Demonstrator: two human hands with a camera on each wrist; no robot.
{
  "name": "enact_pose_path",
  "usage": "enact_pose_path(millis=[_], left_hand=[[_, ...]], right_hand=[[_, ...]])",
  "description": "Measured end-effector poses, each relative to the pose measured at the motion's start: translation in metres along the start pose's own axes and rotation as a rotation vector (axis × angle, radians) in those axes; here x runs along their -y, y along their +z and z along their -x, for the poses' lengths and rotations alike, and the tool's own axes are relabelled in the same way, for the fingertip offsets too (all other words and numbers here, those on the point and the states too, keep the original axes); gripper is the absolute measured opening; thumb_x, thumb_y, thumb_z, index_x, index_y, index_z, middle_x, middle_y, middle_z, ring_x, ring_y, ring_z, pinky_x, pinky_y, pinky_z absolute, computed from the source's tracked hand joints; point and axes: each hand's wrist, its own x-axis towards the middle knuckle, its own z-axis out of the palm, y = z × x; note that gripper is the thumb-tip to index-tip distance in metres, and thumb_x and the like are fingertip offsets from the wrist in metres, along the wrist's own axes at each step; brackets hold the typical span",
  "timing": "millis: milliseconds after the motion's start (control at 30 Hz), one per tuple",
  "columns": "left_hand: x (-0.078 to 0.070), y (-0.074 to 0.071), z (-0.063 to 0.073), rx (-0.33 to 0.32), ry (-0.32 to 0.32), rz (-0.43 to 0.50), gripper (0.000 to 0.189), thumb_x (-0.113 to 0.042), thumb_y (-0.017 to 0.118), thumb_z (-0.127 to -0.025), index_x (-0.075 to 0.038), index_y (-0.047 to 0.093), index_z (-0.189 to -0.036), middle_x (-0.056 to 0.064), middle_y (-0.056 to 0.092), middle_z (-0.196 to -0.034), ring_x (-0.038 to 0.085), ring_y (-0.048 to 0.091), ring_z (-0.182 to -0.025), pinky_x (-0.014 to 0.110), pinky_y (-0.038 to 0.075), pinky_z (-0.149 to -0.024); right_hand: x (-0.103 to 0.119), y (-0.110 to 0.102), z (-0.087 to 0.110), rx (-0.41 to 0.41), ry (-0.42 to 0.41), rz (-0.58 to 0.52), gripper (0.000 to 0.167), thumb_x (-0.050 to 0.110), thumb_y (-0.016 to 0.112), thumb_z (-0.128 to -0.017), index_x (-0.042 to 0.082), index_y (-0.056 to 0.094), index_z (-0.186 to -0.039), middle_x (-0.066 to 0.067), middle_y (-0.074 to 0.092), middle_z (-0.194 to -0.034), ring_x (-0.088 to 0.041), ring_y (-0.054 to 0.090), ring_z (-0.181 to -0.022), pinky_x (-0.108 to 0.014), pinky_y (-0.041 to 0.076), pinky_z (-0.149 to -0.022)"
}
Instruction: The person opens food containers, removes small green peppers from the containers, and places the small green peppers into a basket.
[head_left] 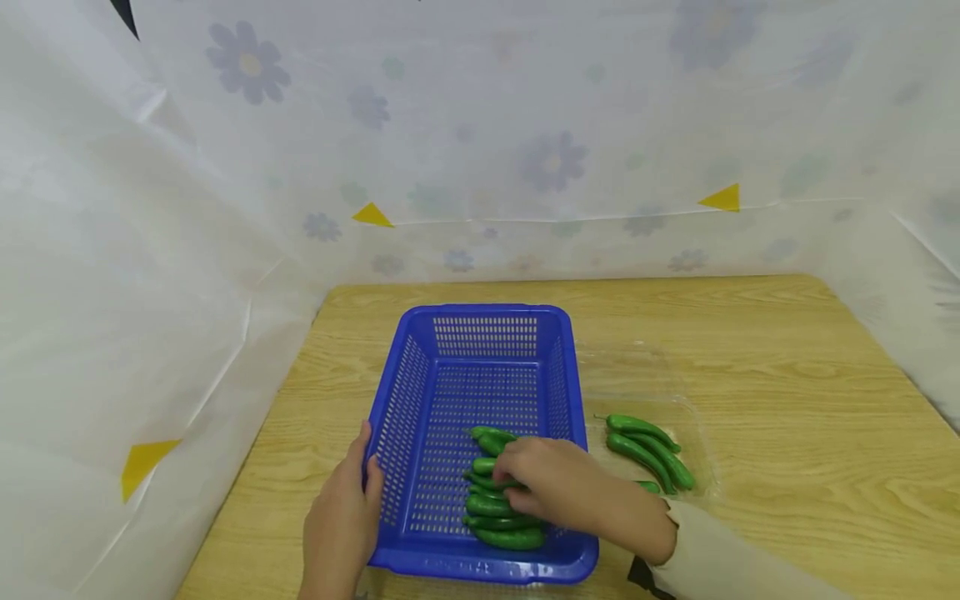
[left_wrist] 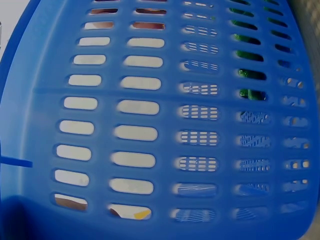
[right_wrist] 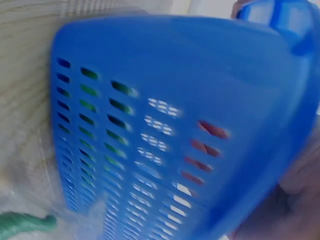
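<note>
A blue plastic basket (head_left: 480, 567) with slotted walls stands on the table, and several green chili peppers (head_left: 510, 539) lie side by side in its near right part. My left hand (head_left: 341, 508) holds the basket's left rim, thumb at the rim and fingers along the outside. In the left wrist view the slotted basket wall (left_wrist: 170, 100) fills the picture. Reaching over the right rim, my right hand (head_left: 558, 483) curls its fingers round a green pepper among the row; the fingers partly cover it. The right wrist view shows the basket's outer wall (right_wrist: 165, 60), blurred.
Right of the basket, a clear plastic tray (head_left: 705, 450) holds several more green peppers (head_left: 648, 450). The wood-grain table (head_left: 787, 375) is enclosed by pale flowered sheeting (head_left: 480, 125) with yellow triangular markers (head_left: 723, 198). A dark object (head_left: 647, 577) shows under the right sleeve.
</note>
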Motion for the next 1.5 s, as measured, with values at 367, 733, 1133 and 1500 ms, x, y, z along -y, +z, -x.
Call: enact_pose_path(millis=[367,733,1133,1500], left_hand=[[-0.001,0.0,0.0,0.007,-0.012,0.001,0.048,-0.024,0.041,-0.098,-0.015,0.035,-0.145,0.017,0.054,-0.128,0.041,0.059,-0.102,0.054,0.048,-0.073],[-0.002,-0.001,0.0,0.008,-0.011,0.002,0.048,-0.024,0.041,-0.098,-0.015,0.034,-0.145,0.018,0.054,-0.127,0.041,0.058,-0.103,0.055,0.047,-0.074],[-0.002,-0.001,0.001,0.004,-0.001,0.01,0.047,-0.023,0.041,-0.098,-0.014,0.035,-0.144,0.018,0.055,-0.127,0.04,0.058,-0.103,0.055,0.048,-0.075],[-0.001,0.001,0.0,0.002,-0.007,0.006,0.048,-0.024,0.041,-0.098,-0.014,0.034,-0.145,0.017,0.054,-0.128,0.039,0.059,-0.102,0.053,0.048,-0.074]], right_hand=[[-0.009,-0.02,0.011,-0.181,-0.028,-0.022,0.012,0.018,0.069,-0.079,0.016,0.066,-0.091,0.009,0.06,-0.088,-0.003,0.056,-0.078,-0.016,0.047,-0.062],[-0.021,-0.036,0.029,-0.205,0.048,-0.033,0.015,0.018,0.069,-0.077,0.018,0.065,-0.092,0.011,0.059,-0.091,-0.002,0.054,-0.083,-0.019,0.048,-0.068],[-0.046,-0.046,0.057,-0.198,0.158,-0.031,0.015,0.016,0.069,-0.078,0.015,0.065,-0.093,0.01,0.06,-0.09,-0.004,0.056,-0.083,-0.027,0.051,-0.071],[-0.075,-0.04,0.082,-0.146,0.222,0.022,0.02,0.017,0.073,-0.076,0.021,0.064,-0.093,0.014,0.058,-0.091,-0.005,0.058,-0.084,-0.03,0.051,-0.071]])
